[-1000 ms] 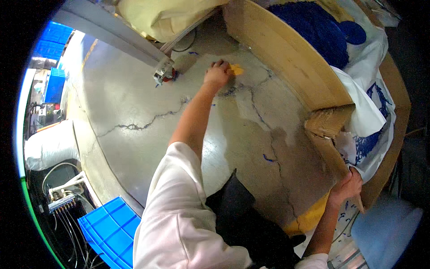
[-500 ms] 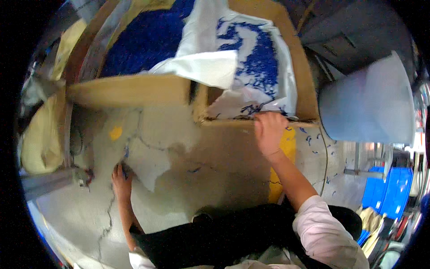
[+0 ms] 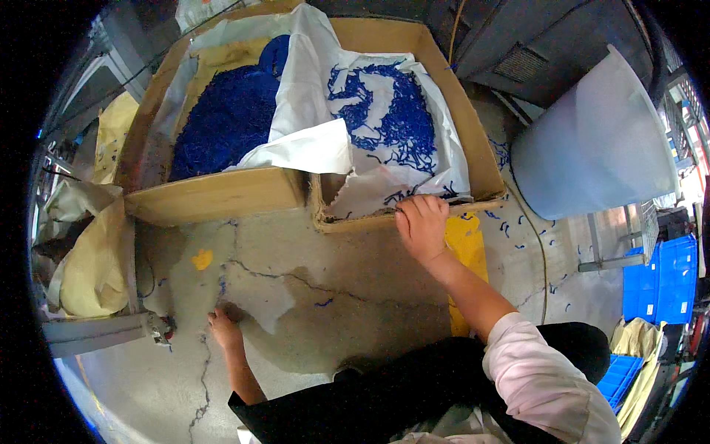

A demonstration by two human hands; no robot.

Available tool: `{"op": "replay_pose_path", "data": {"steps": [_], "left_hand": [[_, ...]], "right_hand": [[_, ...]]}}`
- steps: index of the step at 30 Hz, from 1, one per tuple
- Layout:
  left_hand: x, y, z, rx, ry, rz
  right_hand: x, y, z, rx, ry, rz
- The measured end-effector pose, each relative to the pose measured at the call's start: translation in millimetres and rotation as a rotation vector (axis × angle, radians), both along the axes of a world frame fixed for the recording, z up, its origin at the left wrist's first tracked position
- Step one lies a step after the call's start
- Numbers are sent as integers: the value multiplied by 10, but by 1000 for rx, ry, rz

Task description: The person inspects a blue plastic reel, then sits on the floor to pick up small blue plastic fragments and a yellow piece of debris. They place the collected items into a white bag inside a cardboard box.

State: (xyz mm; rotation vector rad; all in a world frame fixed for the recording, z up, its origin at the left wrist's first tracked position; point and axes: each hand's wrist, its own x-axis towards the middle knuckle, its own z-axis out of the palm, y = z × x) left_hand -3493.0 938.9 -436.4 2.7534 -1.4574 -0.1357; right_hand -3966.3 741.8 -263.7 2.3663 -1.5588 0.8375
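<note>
L hand (image 3: 225,327) is down by the conc. floor (image 3: 355,318), near a jagged crack (image 3: 318,287); fingers curled under, can't tell if they're pinching anything. R hand (image 3: 425,228) sits on the front rim of the RH cardbd box (image 3: 487,166), fingers bent over the edge and fairly close together; can't tell if there's a grip.

Blue strips, thin & curly, are loosely spread over a crinkly white liner (image 3: 451,152) in that box, a few near the R fingertips. LH cardbd box (image 3: 222,194) has a dense blue heap (image 3: 229,111), plus a flat round blue disc (image 3: 274,55). More strips on the floor, esp. betwn the RH box & a smooth, cloudy plastic tub (image 3: 592,140).

Vs. 1 sec ago: view's swung right, so tub's now mostly visible. L hand was right by the yellow patch (image 3: 202,259); now it's clear of it. R hand's at the box edge in both.
</note>
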Motion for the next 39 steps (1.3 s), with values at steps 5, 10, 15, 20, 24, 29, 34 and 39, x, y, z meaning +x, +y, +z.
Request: {"op": "replay_pose_path", "data": {"steps": [5,10,15,20,24,29,34,39], "left_hand": [[-82,-152,-36,168,-13,93],[-198,-141,-16,-96,76,197],[272,24,29,-378,946,465],[-514,-672,1437,-669,1555,355],[-1770,-1794,2774,-557,1738,-86],[-2757,-3032,3536,-525,1422,-526],[-2660,-3064,3087,-817,893,-793],[-1700,-1832,2409,-894,335,-894]], "right_hand": [[-37,-7,-57,4,-14,-10],[-37,15,-27,-14,32,-18],[75,22,13,-24,-22,3],[6,57,-83,-45,37,-22],[-253,120,-120,27,76,-81],[-121,33,-39,16,37,-42],[-148,29,-47,11,68,-26],[-68,94,-271,60,440,-112]]}}
